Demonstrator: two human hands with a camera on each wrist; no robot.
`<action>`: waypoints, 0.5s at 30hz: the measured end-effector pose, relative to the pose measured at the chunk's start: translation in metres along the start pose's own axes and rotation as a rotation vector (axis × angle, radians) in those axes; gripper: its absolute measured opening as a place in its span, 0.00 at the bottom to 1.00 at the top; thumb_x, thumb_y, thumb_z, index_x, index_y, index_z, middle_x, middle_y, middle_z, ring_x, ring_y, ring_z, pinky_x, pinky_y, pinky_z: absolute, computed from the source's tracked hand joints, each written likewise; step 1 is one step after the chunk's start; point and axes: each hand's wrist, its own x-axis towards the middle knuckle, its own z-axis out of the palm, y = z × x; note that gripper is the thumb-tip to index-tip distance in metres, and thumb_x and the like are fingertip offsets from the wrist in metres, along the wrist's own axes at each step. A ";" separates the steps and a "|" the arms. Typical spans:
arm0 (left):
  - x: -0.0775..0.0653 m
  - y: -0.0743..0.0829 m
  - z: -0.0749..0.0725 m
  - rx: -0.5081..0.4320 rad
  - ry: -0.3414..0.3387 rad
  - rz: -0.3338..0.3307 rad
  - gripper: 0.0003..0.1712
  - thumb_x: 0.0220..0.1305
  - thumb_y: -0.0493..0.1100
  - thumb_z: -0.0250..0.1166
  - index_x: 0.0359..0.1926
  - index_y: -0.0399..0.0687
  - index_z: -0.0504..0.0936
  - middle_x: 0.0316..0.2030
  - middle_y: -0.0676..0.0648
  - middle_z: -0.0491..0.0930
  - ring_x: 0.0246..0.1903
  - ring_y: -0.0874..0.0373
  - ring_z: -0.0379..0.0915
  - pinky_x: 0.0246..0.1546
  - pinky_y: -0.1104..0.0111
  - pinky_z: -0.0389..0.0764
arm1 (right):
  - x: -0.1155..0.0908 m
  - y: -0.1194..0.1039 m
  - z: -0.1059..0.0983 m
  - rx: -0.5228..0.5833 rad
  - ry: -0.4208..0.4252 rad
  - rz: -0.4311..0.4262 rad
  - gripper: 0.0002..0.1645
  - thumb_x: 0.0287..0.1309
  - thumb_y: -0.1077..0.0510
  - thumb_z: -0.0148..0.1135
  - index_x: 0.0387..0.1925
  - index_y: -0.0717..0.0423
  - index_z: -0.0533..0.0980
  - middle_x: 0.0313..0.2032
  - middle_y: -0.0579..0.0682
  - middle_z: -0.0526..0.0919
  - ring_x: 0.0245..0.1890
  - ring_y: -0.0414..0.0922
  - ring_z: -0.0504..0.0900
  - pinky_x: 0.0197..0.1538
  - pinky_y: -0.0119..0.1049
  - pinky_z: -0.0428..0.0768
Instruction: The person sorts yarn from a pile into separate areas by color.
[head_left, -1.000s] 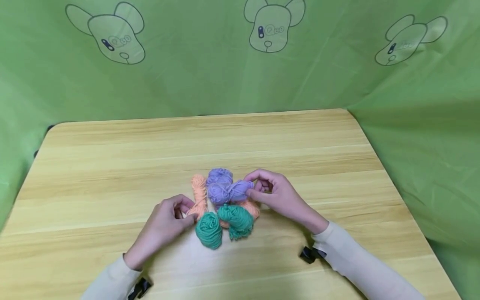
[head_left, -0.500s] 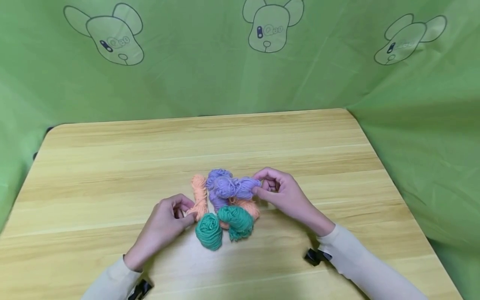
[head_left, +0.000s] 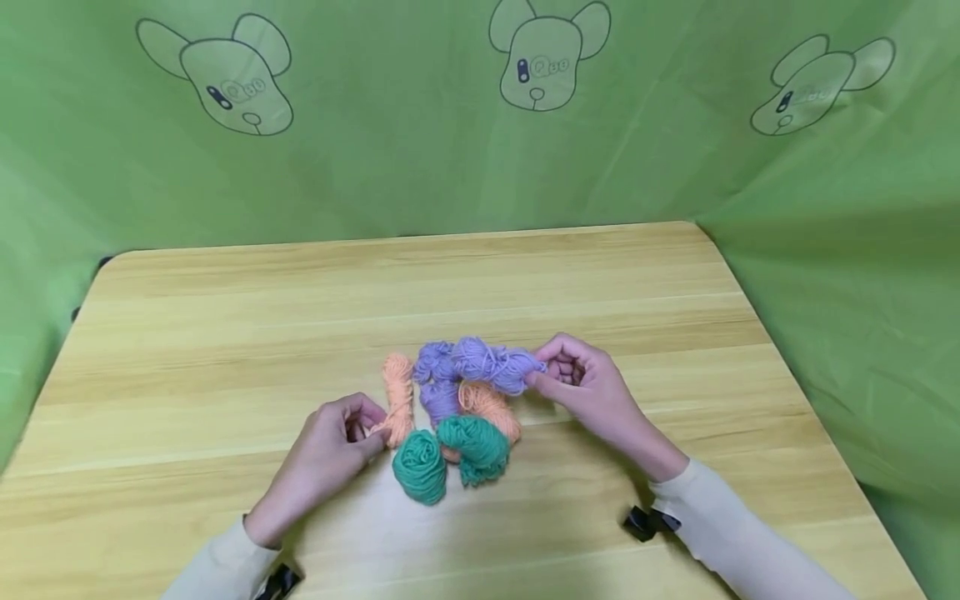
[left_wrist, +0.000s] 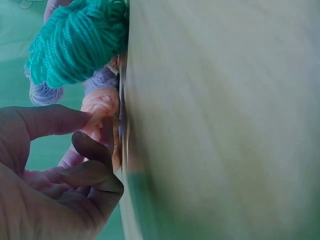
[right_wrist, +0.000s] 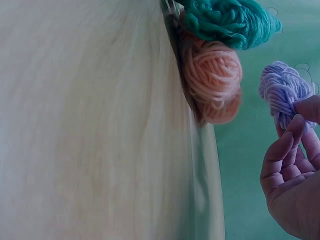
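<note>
Small yarn skeins lie bunched at the middle of the table. My right hand [head_left: 585, 379] pinches the right end of a purple skein [head_left: 498, 365]; the right wrist view shows this purple skein [right_wrist: 282, 92] raised off the table. With thumb and fingertips my left hand [head_left: 337, 433] pinches the lower end of a peach skein [head_left: 399, 396] on the pile's left side. In the left wrist view, that peach skein's end [left_wrist: 102, 107] sits between thumb and finger. Other purple yarn [head_left: 441, 400] lies in the middle, partly covered. Two green skeins, one round [head_left: 420, 468] and one folded [head_left: 474, 448], lie in front.
Another peach skein [head_left: 489, 404] lies partly beneath the folded green one. The wooden table [head_left: 225, 350] has its far edge against a green cloth backdrop [head_left: 420, 150] with printed mouse-like heads. A dark device [head_left: 641, 523] is strapped at the right wrist.
My right hand has drawn the purple skein right and slightly away from me, uncovering purple and peach yarn beneath. The left hand stays at the peach skein.
</note>
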 end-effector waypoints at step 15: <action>0.000 0.002 0.003 0.021 0.017 0.000 0.06 0.65 0.32 0.75 0.41 0.41 0.87 0.26 0.48 0.77 0.27 0.55 0.72 0.27 0.68 0.74 | -0.008 -0.003 -0.019 0.000 0.134 -0.016 0.06 0.66 0.72 0.71 0.44 0.69 0.82 0.36 0.52 0.86 0.29 0.40 0.77 0.29 0.28 0.75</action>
